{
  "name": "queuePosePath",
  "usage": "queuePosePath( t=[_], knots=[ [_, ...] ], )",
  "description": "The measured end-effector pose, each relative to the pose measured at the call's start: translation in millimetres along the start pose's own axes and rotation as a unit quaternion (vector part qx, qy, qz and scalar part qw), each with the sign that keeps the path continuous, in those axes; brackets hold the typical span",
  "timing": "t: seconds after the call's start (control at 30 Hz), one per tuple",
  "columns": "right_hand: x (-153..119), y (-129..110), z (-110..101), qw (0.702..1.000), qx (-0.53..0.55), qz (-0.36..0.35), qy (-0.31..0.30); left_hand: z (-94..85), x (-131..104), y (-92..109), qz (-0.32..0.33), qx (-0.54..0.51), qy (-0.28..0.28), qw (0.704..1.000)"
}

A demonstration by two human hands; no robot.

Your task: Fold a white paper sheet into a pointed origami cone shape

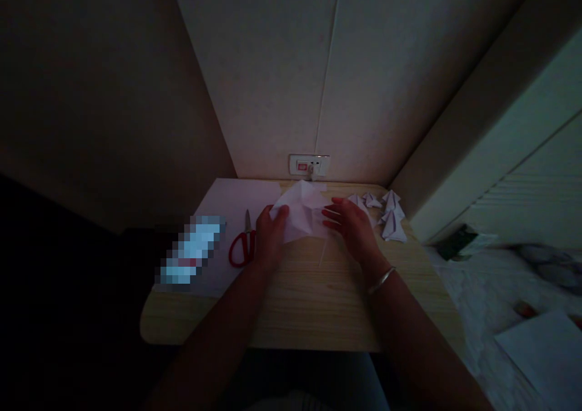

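My left hand (271, 232) grips the left side of a creased sheet of white paper (302, 211), thumb on top. The paper is partly folded and held just above the wooden table (318, 302). On the sheet's right side, my right hand (350, 223) has its fingers stretched out and apart, close to the paper's edge; whether they touch it I cannot tell. A silver bangle (382, 279) circles my right wrist. Red-handled scissors (245, 247) lie just left of my left hand, partly hidden by it.
Several folded white paper pieces (391, 223) stand at the table's back right. A pixelated bright phone-like screen (193, 250) rests on white paper sheets (227, 196) at left. Behind is a wall socket (309, 165). To the right, a bed-like surface holds a white sheet (545, 353).
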State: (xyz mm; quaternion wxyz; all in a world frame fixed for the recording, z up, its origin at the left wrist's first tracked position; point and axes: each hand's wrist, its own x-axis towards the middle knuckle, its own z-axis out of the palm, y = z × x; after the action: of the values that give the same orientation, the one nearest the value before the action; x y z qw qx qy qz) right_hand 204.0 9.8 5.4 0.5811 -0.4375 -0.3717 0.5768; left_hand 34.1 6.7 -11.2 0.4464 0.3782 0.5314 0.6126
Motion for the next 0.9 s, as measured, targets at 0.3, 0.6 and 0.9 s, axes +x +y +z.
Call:
queuePosePath(
  t=[0.3,0.6,0.9],
  knots=[
    [-10,23,21,0.992,-0.113,-0.038,-0.036,10.1,-8,-8,0.032,0.012,0.025,0.999],
    [-9,18,16,0.997,-0.027,-0.011,-0.073,13.7,-12,-13,0.010,0.008,-0.034,0.999],
    [-8,17,14,0.993,-0.016,-0.002,-0.113,16.2,-16,-3,0.065,-0.009,-0.054,0.996]
  ],
)
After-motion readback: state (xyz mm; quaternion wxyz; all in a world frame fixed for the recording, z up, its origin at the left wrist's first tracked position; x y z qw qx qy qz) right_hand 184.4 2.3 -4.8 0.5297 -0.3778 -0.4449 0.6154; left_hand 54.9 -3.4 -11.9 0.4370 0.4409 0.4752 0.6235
